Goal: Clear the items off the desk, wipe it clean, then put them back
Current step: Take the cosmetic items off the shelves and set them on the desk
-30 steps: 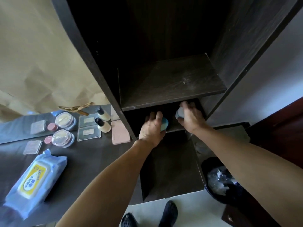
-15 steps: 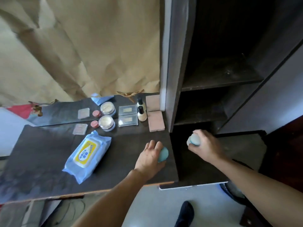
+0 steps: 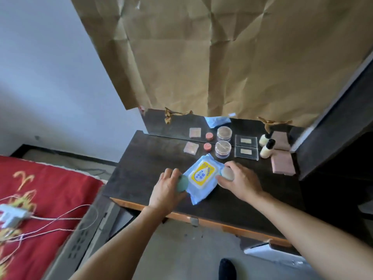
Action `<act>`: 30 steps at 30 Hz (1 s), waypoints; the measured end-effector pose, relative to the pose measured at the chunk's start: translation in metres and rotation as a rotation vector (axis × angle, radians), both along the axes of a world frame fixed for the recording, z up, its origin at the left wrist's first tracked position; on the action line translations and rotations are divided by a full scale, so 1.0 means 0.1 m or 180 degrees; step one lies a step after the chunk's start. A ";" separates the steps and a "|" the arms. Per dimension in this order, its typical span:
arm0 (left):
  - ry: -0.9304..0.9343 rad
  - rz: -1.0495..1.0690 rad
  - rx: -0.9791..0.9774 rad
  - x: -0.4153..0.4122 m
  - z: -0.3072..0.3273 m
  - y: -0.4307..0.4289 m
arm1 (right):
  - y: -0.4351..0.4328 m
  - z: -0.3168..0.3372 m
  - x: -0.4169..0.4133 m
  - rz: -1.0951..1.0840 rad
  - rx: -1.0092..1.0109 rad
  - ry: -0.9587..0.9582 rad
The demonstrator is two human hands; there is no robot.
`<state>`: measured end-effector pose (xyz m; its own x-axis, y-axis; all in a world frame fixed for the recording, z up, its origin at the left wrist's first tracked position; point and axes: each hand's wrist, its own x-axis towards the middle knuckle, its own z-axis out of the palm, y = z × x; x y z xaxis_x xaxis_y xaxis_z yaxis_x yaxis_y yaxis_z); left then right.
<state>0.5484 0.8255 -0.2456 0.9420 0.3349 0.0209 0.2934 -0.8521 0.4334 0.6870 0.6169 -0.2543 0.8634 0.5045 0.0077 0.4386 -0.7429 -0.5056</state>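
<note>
Left hand [image 3: 168, 187]: grip curled around a teal rounded object [image 3: 182, 183], low over the tabletop [image 3: 141, 168], just left of the blue wet-wipe pack [image 3: 202, 175].
Right hand [image 3: 240, 181]: grip wrapped on a pale rounded object [image 3: 228, 173], at the pack's right edge, touching or nearly so.

Risks, judged from this layout:
- Both objects look rounded; set down near the front edge, either could roll off to the floor.
- Both hands crowd the wipe pack. A nudge could push it toward the jar [image 3: 222, 149] or off the front.
- The back row is tightly packed; the small bottle [image 3: 266, 149] stands upright and narrow, so a sleeve or wrist passing over could tip it.

Containers, left to right:
- Flat pink compact [image 3: 191, 147]: closed, contents not visible.
- Small pink pot [image 3: 207, 146]: lidded.
- Clear round jar: lid on, tan contents; cannot tell what.
- Clear flat case [image 3: 246, 152]: holds a pale card or label.
- Bottle: dark cap on, fill not visible.
- Pink slab [image 3: 282, 163] at far right, by the dark cabinet [image 3: 333, 138]; whether it opens is unclear.

A mirror strip behind doubles the row.
</note>
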 end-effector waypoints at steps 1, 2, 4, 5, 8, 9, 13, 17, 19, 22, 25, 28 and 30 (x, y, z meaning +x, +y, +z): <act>-0.0012 0.0101 0.0013 -0.03 0.01 0.14 | 0.16 0.01 0.03 0.0063 -0.0047 0.0028; -0.0030 0.0192 0.0027 -0.04 0.01 0.27 | 0.32 0.03 0.06 0.0114 -0.0087 0.0052; -0.0062 0.0340 0.0037 -0.01 -0.01 0.55 | 0.64 0.02 0.15 0.0225 -0.0134 0.0061; -0.0068 0.0388 0.0040 0.02 -0.02 0.68 | 0.80 0.02 0.21 0.0283 -0.0139 0.0042; -0.0001 0.0494 0.0073 0.23 -0.09 1.06 | 1.28 -0.09 0.44 0.0435 -0.0113 -0.0008; 0.0029 0.0523 0.0084 0.34 -0.12 1.18 | 1.44 -0.15 0.53 0.0471 -0.0094 -0.0010; 0.0243 0.0534 0.0105 0.84 -0.31 1.61 | 2.06 -0.43 0.94 0.0660 -0.0046 0.0044; 0.0473 0.0427 0.0093 1.33 -0.57 1.93 | 2.52 -0.72 1.25 0.0707 -0.0239 0.0243; 0.0489 0.0401 0.0024 1.53 -0.70 2.05 | 2.69 -0.83 1.34 0.0671 -0.0376 0.0216; 0.0563 0.0308 -0.0001 1.74 -0.86 2.18 | 2.81 -0.96 1.39 0.0617 -0.0559 0.0134; 0.0656 0.0191 0.0004 1.91 -0.97 2.30 | 2.85 -1.06 1.41 0.0521 -0.0607 0.0018; 0.0645 0.0122 0.0021 2.03 -1.03 2.40 | 2.85 -1.12 1.40 0.0445 -0.0560 -0.0110; 0.0645 0.0053 0.0029 2.08 -1.06 2.47 | 2.83 -1.11 1.37 0.0381 -0.0567 -0.0243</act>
<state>0.7566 1.0728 -0.3514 0.9216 0.3512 -0.1655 0.3879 -0.8501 0.3562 0.8240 0.8995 -0.3655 0.7976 0.6026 -0.0276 0.5610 -0.7579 -0.3330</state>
